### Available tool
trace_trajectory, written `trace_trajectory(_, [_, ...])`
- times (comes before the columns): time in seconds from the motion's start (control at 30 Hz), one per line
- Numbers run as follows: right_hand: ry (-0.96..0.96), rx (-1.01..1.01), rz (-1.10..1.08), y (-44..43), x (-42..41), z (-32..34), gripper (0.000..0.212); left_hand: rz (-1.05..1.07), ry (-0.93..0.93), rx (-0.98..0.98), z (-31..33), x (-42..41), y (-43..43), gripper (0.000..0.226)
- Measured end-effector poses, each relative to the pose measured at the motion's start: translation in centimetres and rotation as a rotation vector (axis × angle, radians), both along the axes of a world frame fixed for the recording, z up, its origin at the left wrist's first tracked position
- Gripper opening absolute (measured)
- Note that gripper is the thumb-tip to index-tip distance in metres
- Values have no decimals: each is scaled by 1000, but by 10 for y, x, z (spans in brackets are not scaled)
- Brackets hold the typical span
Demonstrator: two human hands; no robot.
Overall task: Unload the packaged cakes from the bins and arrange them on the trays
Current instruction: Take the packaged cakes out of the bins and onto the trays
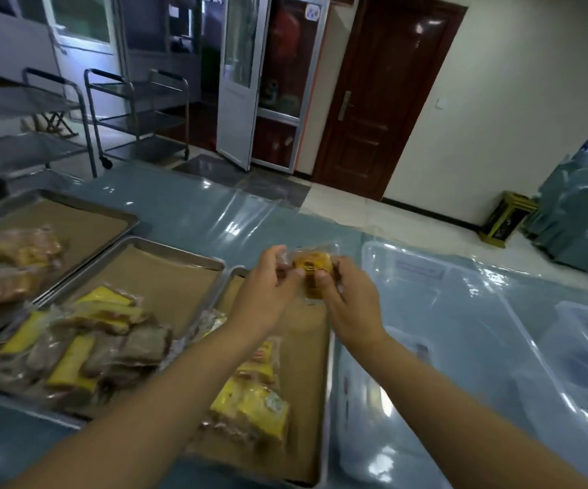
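head view: we hold one small yellow cake sealed in a clear plastic wrapper [312, 270] between both hands, in the air above the far end of the rightmost brown-lined metal tray [327, 382]. our left hand [271, 280] curls its fingers round the wrapper's left edge. our right hand [347, 301] pinches the right side between thumb and bent fingers. both sets of fingers are clamped on the packet and none are spread loose. blur hides exactly where each fingertip sits.

we judge the packet light and soft. the cake inside would probably squash under a hard pinch, and the glossy film looks slippery and crinkly. so we would take it by the flat sealed margins of the wrapper, or cradle it lightly across its broad faces, rather than squeeze the middle.

on the near end of the same tray lie yellow-labelled packets [250, 407]. the middle brown-lined metal tray [165, 273] carries a heap of yellow and brown packets, with bare liner behind them. to our right a clear plastic bin [426, 287] sits on the blue film-covered table [186, 213], just beside the rightmost tray.
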State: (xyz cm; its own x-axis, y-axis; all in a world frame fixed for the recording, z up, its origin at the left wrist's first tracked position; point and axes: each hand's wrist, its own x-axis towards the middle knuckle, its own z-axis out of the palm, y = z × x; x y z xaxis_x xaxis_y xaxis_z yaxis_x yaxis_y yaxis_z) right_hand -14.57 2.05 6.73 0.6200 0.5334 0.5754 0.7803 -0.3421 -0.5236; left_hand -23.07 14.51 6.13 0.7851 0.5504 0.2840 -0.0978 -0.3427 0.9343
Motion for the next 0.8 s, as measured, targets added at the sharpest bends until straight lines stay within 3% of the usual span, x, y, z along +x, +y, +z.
trace_trajectory(0.17, [59, -131, 27, 69, -68, -38, 37, 97, 28, -65, -25, -76, 65, 9])
trace_trajectory(0.27, [239, -142, 135, 109, -109, -62, 39, 178, 73, -78, -45, -122, 100, 13])
trace_trajectory(0.4, [257, -218, 247, 162, -152, -88, 17, 293, 136, -82, -67, -179, 147, 21])
trace_trajectory(0.5, [308, -259, 335, 203, -176, -105, 16, 381, 161, -137, -84, -216, 180, 27])
trace_trajectory(0.63, [362, -251, 463, 262, -206, -120, 9, 489, 146, -283, -103, -253, 220, 9])
trace_trajectory(0.73, [362, -266, 496, 307, -223, -129, 20, 518, 227, -334, -118, -274, 251, 36])
trace_trajectory(0.8, [392, -326, 518, 336, -232, -136, 12, 539, 293, -289, -127, -285, 276, 43])
